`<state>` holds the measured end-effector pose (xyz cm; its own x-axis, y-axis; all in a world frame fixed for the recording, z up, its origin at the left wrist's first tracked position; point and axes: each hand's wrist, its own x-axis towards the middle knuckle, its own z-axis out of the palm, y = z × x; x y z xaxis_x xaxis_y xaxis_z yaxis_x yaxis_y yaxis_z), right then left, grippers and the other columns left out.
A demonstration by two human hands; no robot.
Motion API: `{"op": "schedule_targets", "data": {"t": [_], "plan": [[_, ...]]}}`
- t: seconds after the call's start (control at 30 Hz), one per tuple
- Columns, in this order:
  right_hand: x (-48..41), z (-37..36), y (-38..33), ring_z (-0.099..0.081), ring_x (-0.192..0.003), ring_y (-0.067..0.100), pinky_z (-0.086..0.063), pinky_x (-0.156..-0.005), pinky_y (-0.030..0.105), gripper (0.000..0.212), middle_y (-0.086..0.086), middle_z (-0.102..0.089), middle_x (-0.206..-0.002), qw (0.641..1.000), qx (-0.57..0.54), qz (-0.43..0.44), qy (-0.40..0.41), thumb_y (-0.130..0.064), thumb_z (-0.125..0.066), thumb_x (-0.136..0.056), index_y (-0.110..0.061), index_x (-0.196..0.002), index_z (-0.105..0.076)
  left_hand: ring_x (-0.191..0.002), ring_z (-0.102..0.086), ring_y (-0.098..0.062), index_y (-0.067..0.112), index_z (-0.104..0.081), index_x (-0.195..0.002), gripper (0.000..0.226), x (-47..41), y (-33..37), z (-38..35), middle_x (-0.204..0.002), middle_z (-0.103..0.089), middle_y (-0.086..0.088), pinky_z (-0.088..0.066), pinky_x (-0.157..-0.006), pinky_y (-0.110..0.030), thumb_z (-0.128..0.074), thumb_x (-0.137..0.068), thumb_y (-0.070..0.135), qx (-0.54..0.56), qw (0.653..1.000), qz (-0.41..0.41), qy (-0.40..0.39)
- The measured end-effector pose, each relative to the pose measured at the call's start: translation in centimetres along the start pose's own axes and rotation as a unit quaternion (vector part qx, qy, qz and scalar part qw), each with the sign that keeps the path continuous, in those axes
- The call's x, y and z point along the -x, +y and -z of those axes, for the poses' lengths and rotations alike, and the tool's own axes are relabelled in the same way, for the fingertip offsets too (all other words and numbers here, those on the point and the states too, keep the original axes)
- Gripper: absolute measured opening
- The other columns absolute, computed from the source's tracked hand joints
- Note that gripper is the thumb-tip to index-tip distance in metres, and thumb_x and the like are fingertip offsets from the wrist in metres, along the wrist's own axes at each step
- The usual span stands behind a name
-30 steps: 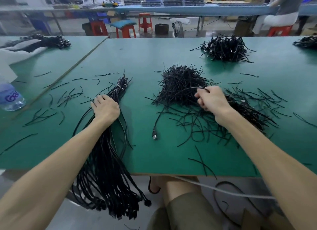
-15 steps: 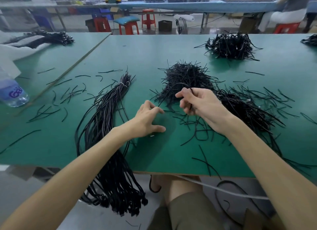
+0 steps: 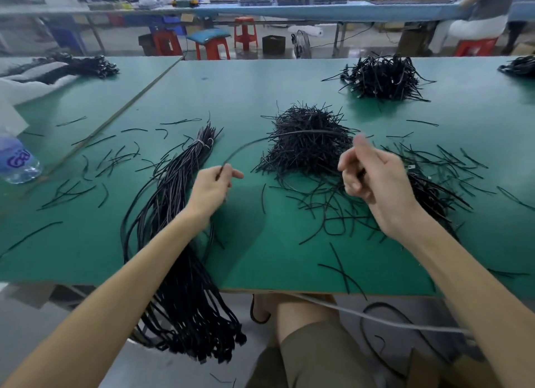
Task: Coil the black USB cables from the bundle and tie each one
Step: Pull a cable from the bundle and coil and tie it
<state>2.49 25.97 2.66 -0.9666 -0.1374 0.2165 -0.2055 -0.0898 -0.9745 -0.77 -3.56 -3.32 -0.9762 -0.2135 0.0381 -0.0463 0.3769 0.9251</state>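
Left hand: your left hand (image 3: 212,185) sits just left of centre, above the table, with thumb and fingers pinched on one black cable (image 3: 289,133).
Cable in hand: from that pinch the cable rises toward 1 o'clock, arches over the heap of ties and runs to your right thumb.
Right hand: your right hand (image 3: 373,176) is raised at 3 o'clock, its fingers curled and blurred. A dark strand shows between them, but you cannot tell whether it is the cable or a tie, so its grip stays unclear.
Bundle: the bundle of black USB cables (image 3: 173,214) lies at 8 o'clock, under your left forearm. It is bound near its far end with a pale tie (image 3: 202,143), and its plug ends hang over the near table edge.
Ties: a heap of black twist ties (image 3: 307,153) sits at 12 o'clock between your hands. Loose ties (image 3: 115,159) lie scattered to 9 o'clock and 3 o'clock.
Far pile: a tangled black pile (image 3: 382,78) lies at 1 o'clock, well apart from the heap.
Table: green table (image 3: 246,83), with a seam running toward 11 o'clock.
Writing: the clear plastic bottle (image 3: 17,162) at 9 o'clock carries blue letters starting with "G" — the rest is cut off and unreadable.
Below the edge: a grey cord (image 3: 376,319) crosses your lap at 5 o'clock.
Background: red stools (image 3: 212,47) stand at 12 o'clock, beyond the table.
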Motion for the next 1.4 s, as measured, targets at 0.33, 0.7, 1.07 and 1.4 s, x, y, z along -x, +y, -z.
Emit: {"op": "schedule_targets", "data": {"t": [0.33, 0.7, 1.07, 1.4], "plan": [[2.2, -1.4, 3.8, -0.03, -0.045, 0.013, -0.028, -0.047, 0.021, 0.045, -0.005, -0.036, -0.047, 0.943, 0.303, -0.037, -0.131, -0.03, -0.057, -0.101, -0.015, -0.059, -0.068, -0.065, -0.059, -0.003, -0.004, -0.05, -0.144, 0.051, 0.7, 3.3, 1.5, -0.088, -0.064, 0.0, -0.041, -0.049, -0.015, -0.062, -0.098, 0.016, 0.593, 0.787, 0.112, -0.13], [1.9, 0.3, 4.6, -0.033, -0.045, 0.013, -0.031, -0.048, 0.025, 0.044, -0.003, -0.04, -0.048, 0.924, 0.364, -0.035, -0.115, -0.034, -0.057, -0.099, -0.019, -0.06, -0.07, -0.055, -0.053, -0.009, 0.013, -0.081, -0.1, 0.024, -0.3, -0.2, 3.8, -0.082, -0.059, 0.004, -0.042, -0.045, -0.019, -0.058, -0.104, 0.019, 0.185, 0.979, 0.081, 0.005], [2.1, 0.7, 6.1, -0.037, -0.047, 0.014, -0.035, -0.054, 0.028, 0.045, -0.004, -0.041, -0.047, 0.953, 0.289, -0.046, -0.081, -0.036, -0.056, -0.101, -0.017, -0.063, -0.071, -0.072, -0.072, -0.014, 0.0, -0.068, -0.085, 0.006, -0.4, 0.0, 4.7, -0.083, -0.07, -0.005, -0.06, -0.064, -0.022, -0.072, -0.086, 0.004, 0.634, 0.751, 0.184, 0.002], [3.1, 0.9, 6.3, -0.031, -0.046, 0.013, -0.029, -0.048, 0.025, 0.042, -0.006, -0.036, -0.047, 0.934, 0.334, -0.019, -0.127, -0.036, -0.057, -0.101, -0.018, -0.066, -0.071, -0.094, -0.061, -0.021, 0.007, -0.071, -0.097, 0.021, -0.4, -0.3, 2.9, -0.097, -0.06, -0.007, -0.055, -0.084, -0.036, -0.062, -0.097, 0.026, 0.579, 0.777, 0.244, -0.029]]}}
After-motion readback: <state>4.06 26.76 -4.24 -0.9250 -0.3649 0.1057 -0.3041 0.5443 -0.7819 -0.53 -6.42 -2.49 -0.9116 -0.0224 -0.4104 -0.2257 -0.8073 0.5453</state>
